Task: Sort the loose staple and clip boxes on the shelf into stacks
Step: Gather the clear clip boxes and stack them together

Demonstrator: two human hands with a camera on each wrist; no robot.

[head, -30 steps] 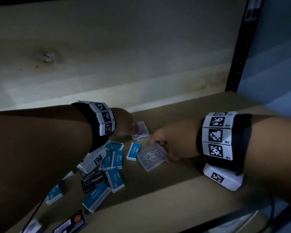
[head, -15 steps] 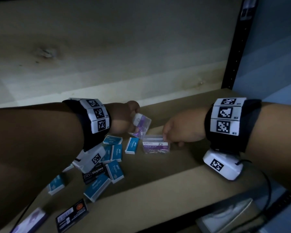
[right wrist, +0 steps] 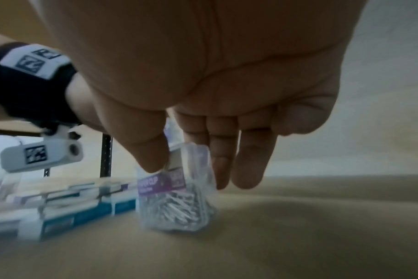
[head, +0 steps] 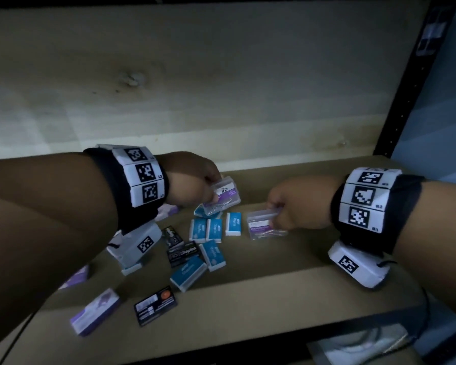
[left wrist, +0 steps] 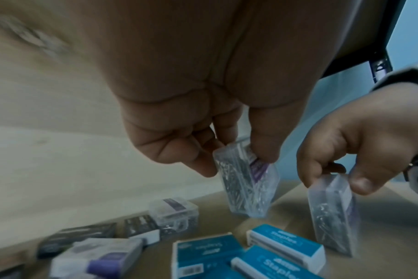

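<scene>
My left hand pinches a clear paper clip box with a purple label, held above the shelf; the left wrist view shows that clip box between thumb and fingers. My right hand pinches a second clear clip box by its top edge, standing on edge on the brown shelf. In the right wrist view this clip box touches the shelf under my thumb and fingers. Several blue staple boxes lie loose between and below the hands.
Black staple boxes and a black box lie among the blue ones. Purple-and-white boxes lie at the front left. A pale wooden back wall closes the shelf; a black upright post stands at right.
My left hand lifted its clip box and turned the label up. My right hand stood its clip box up on edge on the shelf, a little right of where it lay flat.
</scene>
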